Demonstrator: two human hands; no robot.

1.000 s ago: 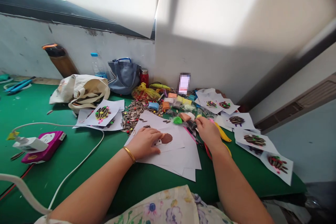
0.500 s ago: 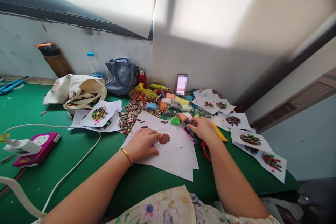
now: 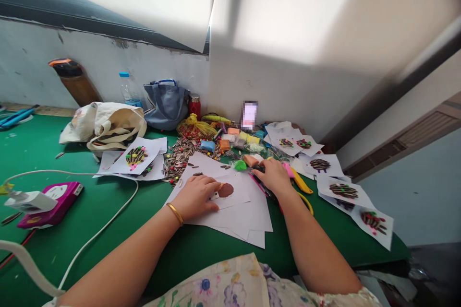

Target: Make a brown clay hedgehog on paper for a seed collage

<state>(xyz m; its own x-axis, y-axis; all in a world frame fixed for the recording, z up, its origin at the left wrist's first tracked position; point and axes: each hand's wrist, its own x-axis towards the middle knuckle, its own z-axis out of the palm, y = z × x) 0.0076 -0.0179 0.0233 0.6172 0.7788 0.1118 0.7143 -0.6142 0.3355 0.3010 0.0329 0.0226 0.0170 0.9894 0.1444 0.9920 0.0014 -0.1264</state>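
**While the left hand point(image 3: 196, 196) rests on a paper stack point(image 3: 248, 223), the right hand point(image 3: 273, 176) pinches a small dark object point(image 3: 258, 169)**

Where the left hand's fingers point(image 3: 207, 193) end, a brown clay disc point(image 3: 225, 190) lies just beside them on the top sheet, with the stack near the bench's point(image 3: 151, 249) front edge. That hand's grip is flat and apart, holding nothing. The right hand's grip is together, clamped on the dark object, which is too small to identify, just beside a green clay lump point(image 3: 240, 165). A yellow-handled tool point(image 3: 300, 181) lies right of that hand. Sunflower seeds point(image 3: 182, 158) and clay packets point(image 3: 230, 141) spread toward the back edge, and sheets bearing seed pictures point(image 3: 136, 156) lie to both sides.
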